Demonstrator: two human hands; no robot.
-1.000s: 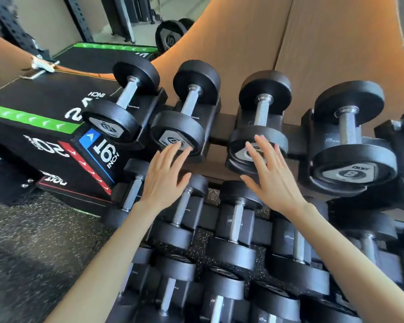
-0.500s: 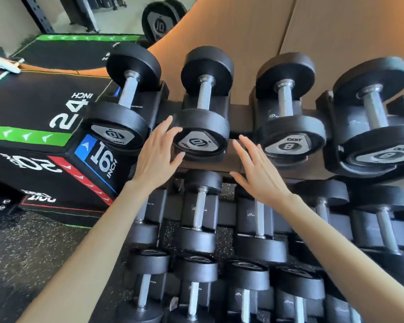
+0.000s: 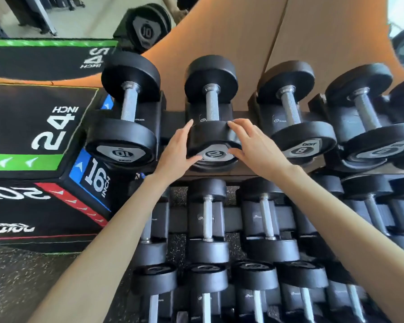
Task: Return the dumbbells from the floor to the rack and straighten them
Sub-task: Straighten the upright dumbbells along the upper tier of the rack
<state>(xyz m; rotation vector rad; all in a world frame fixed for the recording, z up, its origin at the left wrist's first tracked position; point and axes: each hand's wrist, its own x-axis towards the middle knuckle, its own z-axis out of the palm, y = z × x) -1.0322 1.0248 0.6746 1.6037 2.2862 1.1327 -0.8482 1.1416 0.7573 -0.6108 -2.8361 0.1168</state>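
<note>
A black dumbbell marked 10 [image 3: 211, 138] lies in the second cradle of the rack's top tier, its chrome handle pointing away from me. My left hand [image 3: 176, 152] clasps the left side of its near head, and my right hand [image 3: 252, 145] clasps the right side. Both thumbs rest on the grey end plate. Another 10 dumbbell [image 3: 124, 136] sits in the cradle to the left, angled slightly. A dumbbell marked 8 [image 3: 299, 136] lies to the right. The black rack [image 3: 173, 122] carries two lower tiers with several more dumbbells [image 3: 208, 220].
A black plyo box [image 3: 33, 136] with 24, 16 and 20 inch markings stands tight against the rack's left end. Brown wall panels [image 3: 243, 43] rise behind the rack. Another 10 dumbbell [image 3: 147, 26] stands at the back left. Speckled rubber floor [image 3: 16, 283] lies at the lower left.
Both hands moved up and inward from beside the top tier and closed around the near head of the second dumbbell. My view shifted closer and left.
</note>
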